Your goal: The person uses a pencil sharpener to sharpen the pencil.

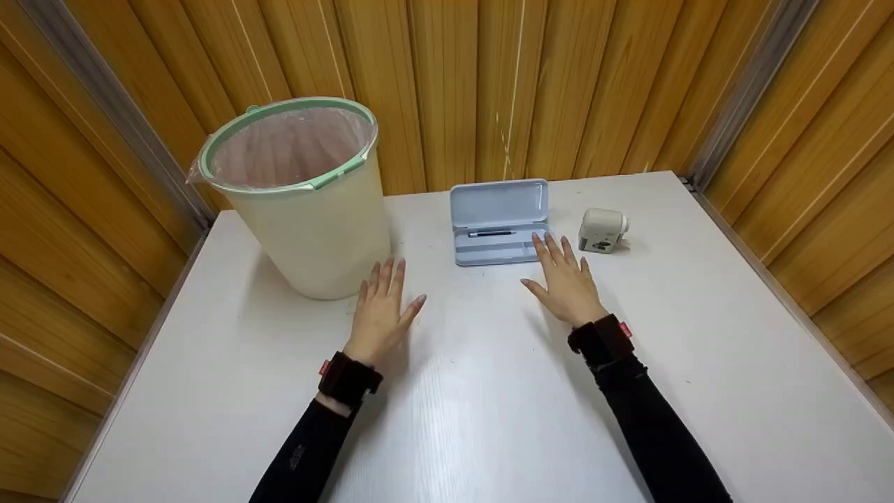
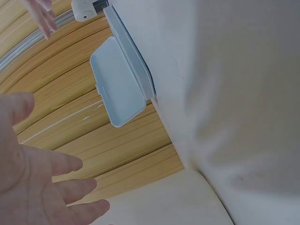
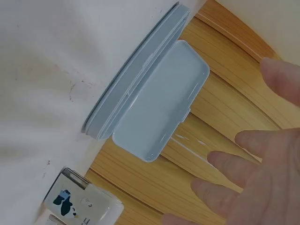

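Observation:
A light blue pencil case (image 1: 499, 244) lies with its lid raised near the back of the table. Inside it is a dark pen (image 1: 492, 233). My right hand (image 1: 567, 286), fingers spread and straight, is held over the table just in front of the case's right end, holding nothing. To the right of the case stands a small white device with a dark printed figure (image 3: 65, 201); its exact kind I cannot tell. My left hand (image 1: 378, 314) is also flat with straight fingers, nearest to the large bin (image 1: 328, 237), and holds nothing.
The cream bin has a green rim (image 1: 335, 175) and a clear plastic liner (image 1: 293, 147); it stands at the back left of the white table (image 1: 461, 419). Wood-patterned panels (image 1: 447, 91) enclose the back and both sides.

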A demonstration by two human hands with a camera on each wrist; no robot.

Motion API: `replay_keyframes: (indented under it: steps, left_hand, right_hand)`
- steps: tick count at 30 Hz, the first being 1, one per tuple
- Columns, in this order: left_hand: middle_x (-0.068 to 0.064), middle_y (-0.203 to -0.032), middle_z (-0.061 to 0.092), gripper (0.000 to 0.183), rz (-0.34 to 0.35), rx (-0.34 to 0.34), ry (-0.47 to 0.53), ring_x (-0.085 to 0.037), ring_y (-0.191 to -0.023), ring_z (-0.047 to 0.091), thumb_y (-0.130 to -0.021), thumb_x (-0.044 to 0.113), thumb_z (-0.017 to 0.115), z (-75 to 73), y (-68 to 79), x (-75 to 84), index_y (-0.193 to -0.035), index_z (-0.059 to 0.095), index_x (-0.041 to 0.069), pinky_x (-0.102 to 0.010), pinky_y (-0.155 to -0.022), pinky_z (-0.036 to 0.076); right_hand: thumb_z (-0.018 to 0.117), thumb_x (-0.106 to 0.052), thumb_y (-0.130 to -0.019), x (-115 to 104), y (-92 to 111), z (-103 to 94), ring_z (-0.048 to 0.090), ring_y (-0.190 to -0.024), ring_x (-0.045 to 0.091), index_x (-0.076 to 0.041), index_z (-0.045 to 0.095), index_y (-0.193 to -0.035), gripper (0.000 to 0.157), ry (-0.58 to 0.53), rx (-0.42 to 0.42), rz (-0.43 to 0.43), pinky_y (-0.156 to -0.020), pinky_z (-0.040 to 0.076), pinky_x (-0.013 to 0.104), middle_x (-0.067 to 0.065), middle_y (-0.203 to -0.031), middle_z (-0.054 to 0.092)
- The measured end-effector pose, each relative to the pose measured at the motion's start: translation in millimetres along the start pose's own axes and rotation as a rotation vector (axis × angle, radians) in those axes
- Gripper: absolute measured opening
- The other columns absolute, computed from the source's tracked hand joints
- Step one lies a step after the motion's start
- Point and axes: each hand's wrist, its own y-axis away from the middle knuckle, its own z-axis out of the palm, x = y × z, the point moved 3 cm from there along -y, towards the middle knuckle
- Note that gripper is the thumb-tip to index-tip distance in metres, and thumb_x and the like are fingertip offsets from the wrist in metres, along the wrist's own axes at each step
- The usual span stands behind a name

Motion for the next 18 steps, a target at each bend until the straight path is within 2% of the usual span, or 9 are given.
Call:
replay_keyframes:
  steps: [4, 10, 18]
  left_hand:
    - [-0.024, -0.161, 0.023, 0.075, 0.005, -0.025, 0.057, -0.046, -0.148, 0.02, -0.1, 0.045, 0.05, 5.9, -14.0, 3.3, -0.154, 0.024, -0.001, -0.064, -0.117, 0.02]
    - [-0.027, -0.159, 0.026, 0.075, -0.008, -0.077, 0.087, -0.045, -0.148, 0.023, -0.1, 0.039, 0.053, 13.6, -39.1, 7.8, -0.153, 0.024, -0.005, -0.056, -0.121, 0.02]
    - [-0.027, -0.152, 0.039, 0.072, -0.035, -0.166, 0.078, -0.041, -0.144, 0.035, -0.098, 0.035, 0.059, 29.4, -75.6, 19.2, -0.149, 0.033, -0.007, -0.048, -0.12, 0.028]
  right_hand:
    - [0.057, -0.036, -0.098, 7, -6, 0.6, 0.01, -0.15, 0.046, -0.005, 0.012, -0.158, 0.081, -0.075, -0.02, 0.001, -0.116, 0.018, 0.068, 0.023, -0.163, 0.015]
    - [0.063, -0.03, -0.095, 18, -25, -0.3, 0.024, -0.145, 0.05, 0.006, 0.019, -0.153, 0.082, -0.137, 0.007, -0.019, -0.119, 0.023, 0.058, 0.032, -0.157, 0.025]
    - [0.069, -0.019, -0.091, 40, -57, 5.6, 0.04, -0.134, 0.052, 0.014, 0.03, -0.147, 0.076, -0.196, 0.061, 0.074, -0.114, 0.033, 0.057, 0.039, -0.142, 0.042]
